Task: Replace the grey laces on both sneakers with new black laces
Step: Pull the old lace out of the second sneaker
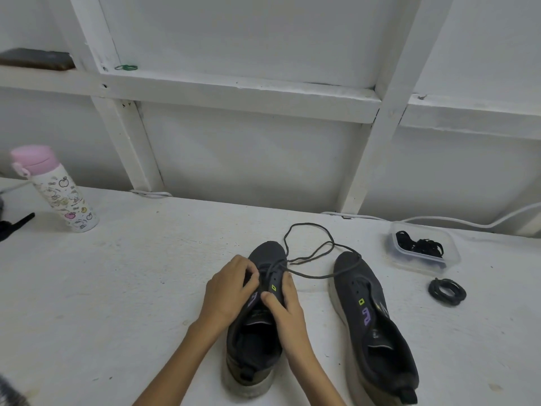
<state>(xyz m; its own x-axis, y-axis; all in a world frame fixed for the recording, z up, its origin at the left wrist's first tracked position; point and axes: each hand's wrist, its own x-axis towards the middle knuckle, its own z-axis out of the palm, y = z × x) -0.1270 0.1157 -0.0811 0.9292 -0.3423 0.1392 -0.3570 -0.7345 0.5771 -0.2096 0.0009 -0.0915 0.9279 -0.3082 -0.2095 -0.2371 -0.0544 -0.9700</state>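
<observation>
Two dark grey sneakers stand toe-away on the white table. Both my hands are on the left sneaker [254,344]. My left hand [231,288] has its fingers curled at the eyelet area, pinching the grey lace [310,250]. My right hand [285,303] holds the sneaker's right side with the thumb on the tongue. The grey lace is still threaded near the toe, and its loose ends loop across the table and over the toe of the right sneaker [377,326], which shows no lace in its eyelets. A coiled black lace [447,291] lies to the right.
A clear plastic container [423,249] with black laces sits at the back right. A pink-capped bottle [55,189] stands at the far left beside a dark object [14,225]. A white cable [468,221] runs along the wall's base.
</observation>
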